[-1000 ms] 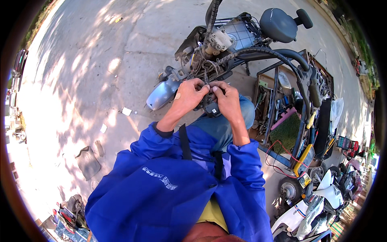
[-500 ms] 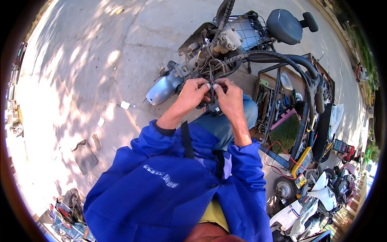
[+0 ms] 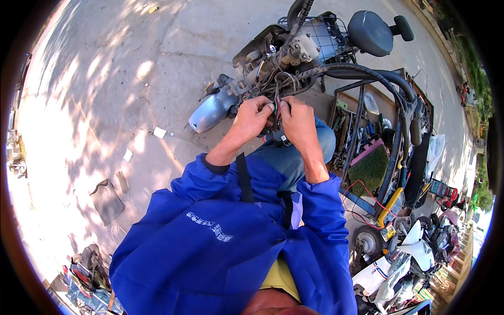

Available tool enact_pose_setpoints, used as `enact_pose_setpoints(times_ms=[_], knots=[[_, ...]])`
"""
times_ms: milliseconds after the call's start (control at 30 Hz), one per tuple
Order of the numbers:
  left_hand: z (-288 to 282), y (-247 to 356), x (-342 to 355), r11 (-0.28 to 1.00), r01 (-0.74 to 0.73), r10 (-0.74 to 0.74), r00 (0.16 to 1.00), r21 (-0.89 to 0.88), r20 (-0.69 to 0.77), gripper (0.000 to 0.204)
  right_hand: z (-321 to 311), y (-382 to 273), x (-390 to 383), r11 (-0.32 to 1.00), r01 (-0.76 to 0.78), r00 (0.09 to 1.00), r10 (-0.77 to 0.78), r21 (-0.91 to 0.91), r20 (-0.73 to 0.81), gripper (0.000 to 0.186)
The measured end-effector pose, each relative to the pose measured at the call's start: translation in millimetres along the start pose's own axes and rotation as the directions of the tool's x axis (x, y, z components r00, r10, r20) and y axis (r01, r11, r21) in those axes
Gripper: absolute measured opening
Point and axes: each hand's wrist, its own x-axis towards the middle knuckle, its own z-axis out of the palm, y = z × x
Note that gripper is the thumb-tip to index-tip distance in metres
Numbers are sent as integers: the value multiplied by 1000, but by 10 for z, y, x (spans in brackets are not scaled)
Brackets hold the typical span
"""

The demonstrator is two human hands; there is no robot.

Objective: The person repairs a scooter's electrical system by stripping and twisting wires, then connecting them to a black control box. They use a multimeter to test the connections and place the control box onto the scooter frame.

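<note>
In front of me stands a partly stripped scooter (image 3: 302, 50), its front end opened up and a tangle of cables (image 3: 286, 81) hanging out. My left hand (image 3: 253, 117) pinches thin coloured wires (image 3: 277, 105) between thumb and forefinger. Close beside it, my right hand (image 3: 298, 121) is closed in a pinch on the same small bundle, with green and red strands showing between the two hands. The exact wire ends are too small to make out. To the left of my hands is the scooter's pale blue front mudguard (image 3: 212, 111).
At the right, a metal-framed cart (image 3: 386, 173) holds tools (image 3: 344, 134) and a green bristly pad (image 3: 369, 170). Red leads (image 3: 353, 207) loop over its near side. A dark grey mat (image 3: 107, 202) lies on the ground at the left. Scooter parts (image 3: 417, 247) crowd the lower right.
Both hands still pinch the wires, now slightly farther apart, with more of the coloured strands showing between them. The view has shifted slightly.
</note>
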Motion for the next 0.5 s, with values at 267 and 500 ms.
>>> enact_pose_setpoints(times_ms=[267,500], knots=[[-66,-83,-3,965,-2,27,995,-263,93,18,151,263,-49,654,-357,934,274,667,230,15],[-126,-214,49,900,60,20,984,-432,176,18,293,383,-64,286,-414,903,251,864,349,16]])
